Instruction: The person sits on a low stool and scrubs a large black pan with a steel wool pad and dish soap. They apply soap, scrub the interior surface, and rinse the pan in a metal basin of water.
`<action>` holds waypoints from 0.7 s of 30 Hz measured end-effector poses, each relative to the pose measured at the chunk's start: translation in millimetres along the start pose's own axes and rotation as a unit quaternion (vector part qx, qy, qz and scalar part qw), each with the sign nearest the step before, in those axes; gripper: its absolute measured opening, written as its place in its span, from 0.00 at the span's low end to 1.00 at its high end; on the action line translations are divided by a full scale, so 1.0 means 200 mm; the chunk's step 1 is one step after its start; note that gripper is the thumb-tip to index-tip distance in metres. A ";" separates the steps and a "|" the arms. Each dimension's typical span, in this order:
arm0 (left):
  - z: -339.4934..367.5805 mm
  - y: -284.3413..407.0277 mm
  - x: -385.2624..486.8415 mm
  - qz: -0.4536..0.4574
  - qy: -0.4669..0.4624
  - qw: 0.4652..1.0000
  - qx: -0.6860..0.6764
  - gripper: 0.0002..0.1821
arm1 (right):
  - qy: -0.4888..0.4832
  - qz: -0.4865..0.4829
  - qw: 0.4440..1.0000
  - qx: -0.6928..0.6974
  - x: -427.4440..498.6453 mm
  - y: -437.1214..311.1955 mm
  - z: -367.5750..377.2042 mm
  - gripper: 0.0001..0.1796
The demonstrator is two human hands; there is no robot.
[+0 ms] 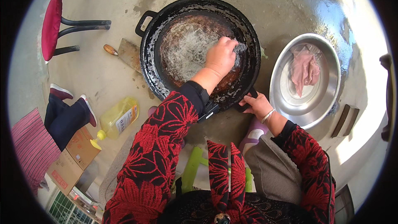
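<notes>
A large, round black iron pan (189, 46) with side handles lies on the concrete floor, its inside patchy with grey and rust-brown residue. Inside it, toward the right wall, my left hand (221, 54) presses a grey metal scouring pad (240, 50) to the surface. My right hand (258, 104) grips the pan's near right handle (252, 93). To the right stands an oval stainless steel basin (275, 96) holding a crumpled pink item (304, 68), perhaps rubber gloves. A broad metal blade (130, 53) with a wooden handle (110, 50) lies against the pan's left side.
A yellow detergent bottle (119, 118) lies left of my legs. Beyond it are another person's crossed legs (67, 115) and cardboard boxes (70, 168). A red-cushioned stool (53, 26) is at upper left, a dark rectangular block (345, 121) at right. Part of the floor is wet.
</notes>
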State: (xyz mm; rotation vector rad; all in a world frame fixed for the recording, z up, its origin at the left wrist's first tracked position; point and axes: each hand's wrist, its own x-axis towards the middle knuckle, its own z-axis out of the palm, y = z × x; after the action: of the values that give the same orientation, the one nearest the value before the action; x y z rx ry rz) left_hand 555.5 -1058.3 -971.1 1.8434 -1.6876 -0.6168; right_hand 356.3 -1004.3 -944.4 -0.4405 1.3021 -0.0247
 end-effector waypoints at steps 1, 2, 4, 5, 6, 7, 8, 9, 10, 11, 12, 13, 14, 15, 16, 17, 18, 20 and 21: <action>0.04 -0.01 0.11 -0.036 0.003 0.999 0.013 0.13 | 0.004 -0.001 1.000 -0.012 0.00 0.00 0.00 0.08; 0.08 0.00 0.17 -0.037 0.057 0.997 0.018 0.13 | -0.005 -0.010 1.000 -0.001 0.00 0.00 -0.01 0.07; 0.13 0.03 0.15 -0.038 -0.047 0.998 0.022 0.13 | -0.004 0.003 1.000 0.011 0.00 0.00 -0.01 0.08; 0.14 0.05 0.08 -0.016 -0.104 0.994 0.000 0.13 | -0.003 0.006 1.000 0.012 0.00 0.00 -0.01 0.08; 0.14 0.08 -0.04 0.002 -0.180 0.984 0.000 0.13 | -0.008 0.008 1.000 0.017 0.00 0.00 -0.01 0.08; 0.12 0.09 -0.16 0.036 -0.219 0.975 0.013 0.14 | -0.004 0.006 1.000 0.021 0.00 0.00 0.00 0.09; 0.08 0.06 -0.27 0.036 -0.270 0.962 0.008 0.14 | -0.019 0.005 1.000 0.023 0.00 0.01 0.00 0.09; 0.02 0.02 -0.38 0.064 -0.299 0.952 0.018 0.14 | -0.023 0.006 0.999 0.024 0.00 0.01 0.01 0.09; -0.06 -0.04 -0.47 0.083 -0.315 0.945 0.018 0.14 | -0.027 0.006 0.999 0.023 -0.01 0.02 0.01 0.09; -0.14 -0.10 -0.52 0.085 -0.380 0.920 0.055 0.13 | -0.017 0.009 1.000 0.019 -0.01 0.02 0.02 0.09; -0.23 -0.18 -0.55 0.084 -0.419 0.901 0.078 0.12 | -0.007 0.013 1.000 0.016 -0.01 0.02 0.02 0.09; -0.32 -0.24 -0.57 0.073 -0.424 0.897 0.101 0.12 | 0.002 0.011 1.000 0.011 -0.01 0.01 0.03 0.09; -0.39 -0.29 -0.56 0.043 -0.418 0.900 0.113 0.12 | 0.000 0.013 1.000 0.008 -0.01 0.00 0.03 0.09; -0.44 -0.35 -0.54 0.031 -0.410 0.899 0.152 0.13 | -0.002 0.016 1.000 0.005 -0.01 0.00 0.03 0.09; -0.48 -0.39 -0.51 0.031 -0.359 0.917 0.173 0.14 | 0.002 0.021 1.000 0.001 -0.01 -0.01 0.03 0.09; -0.50 -0.42 -0.48 -0.001 -0.295 0.938 0.181 0.13 | 0.001 0.020 1.000 0.000 -0.02 -0.01 0.04 0.08; -0.50 -0.44 -0.42 -0.035 -0.228 0.956 0.182 0.13 | 0.000 0.019 1.000 -0.001 -0.02 -0.02 0.04 0.07; -0.46 -0.46 -0.29 -0.122 -0.094 0.970 0.188 0.11 | -0.001 0.023 1.000 -0.006 -0.03 -0.02 0.04 0.06; -0.42 -0.47 -0.20 -0.128 -0.055 0.971 0.193 0.11 | 0.002 0.014 1.000 0.004 -0.03 -0.02 0.05 0.05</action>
State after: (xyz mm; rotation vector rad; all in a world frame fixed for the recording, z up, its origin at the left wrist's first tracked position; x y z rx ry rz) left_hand 676.6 -1006.2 -973.5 2.3686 -1.7499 -0.5276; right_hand 364.4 -1002.6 -935.7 -0.4158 1.3114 -0.0076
